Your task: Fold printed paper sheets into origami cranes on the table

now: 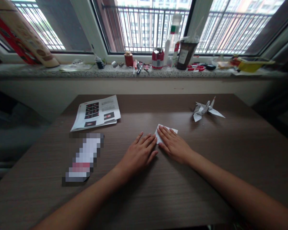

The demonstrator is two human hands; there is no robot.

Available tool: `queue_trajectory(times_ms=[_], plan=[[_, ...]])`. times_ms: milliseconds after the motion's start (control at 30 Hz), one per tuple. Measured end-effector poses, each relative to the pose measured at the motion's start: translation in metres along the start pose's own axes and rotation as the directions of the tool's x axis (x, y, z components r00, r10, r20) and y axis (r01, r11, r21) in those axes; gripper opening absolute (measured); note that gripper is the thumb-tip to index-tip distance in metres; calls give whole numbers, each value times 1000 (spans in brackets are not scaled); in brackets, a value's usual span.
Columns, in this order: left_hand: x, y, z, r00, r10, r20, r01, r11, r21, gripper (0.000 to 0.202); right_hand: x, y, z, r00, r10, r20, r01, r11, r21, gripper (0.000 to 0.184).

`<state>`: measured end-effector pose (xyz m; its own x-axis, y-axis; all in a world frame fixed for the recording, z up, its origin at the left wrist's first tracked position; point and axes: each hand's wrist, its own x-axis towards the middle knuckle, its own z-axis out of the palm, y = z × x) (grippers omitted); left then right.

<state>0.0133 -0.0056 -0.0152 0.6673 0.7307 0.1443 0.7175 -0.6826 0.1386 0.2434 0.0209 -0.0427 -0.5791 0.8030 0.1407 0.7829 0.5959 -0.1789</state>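
A small folded piece of white paper lies flat on the brown table. Across most of it rests my right hand, palm down with fingers stretched out, so much of the paper is hidden. My left hand lies flat too, its fingertips at the paper's left edge. Neither hand grips anything. At the back right of the table stands a folded paper crane, apart from both hands.
Printed sheets lie at the back left, with a blurred-out phone-like object in front of them. On the stone windowsill stand a red can, a dark plastic cup, a clear bottle and a yellow container.
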Motion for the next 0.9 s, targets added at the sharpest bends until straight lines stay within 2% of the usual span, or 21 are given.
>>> queue_trajectory(times_ms=[133,400,900], plan=[[-1,-1,1,1000,-4,-18,4,1000,19,51,-2,4,2,1000,10,-4,-10,1000,-9,66],[0,-1,0,1000,3,-16,-3,1000,17,50,-23,26,-4,992,126,-15,-127,990,-57,69],[4,-1,-2,1000,23,-16,-23,999,-23,49,-24,24,-6,989,141,-36,-141,990,-2,69]])
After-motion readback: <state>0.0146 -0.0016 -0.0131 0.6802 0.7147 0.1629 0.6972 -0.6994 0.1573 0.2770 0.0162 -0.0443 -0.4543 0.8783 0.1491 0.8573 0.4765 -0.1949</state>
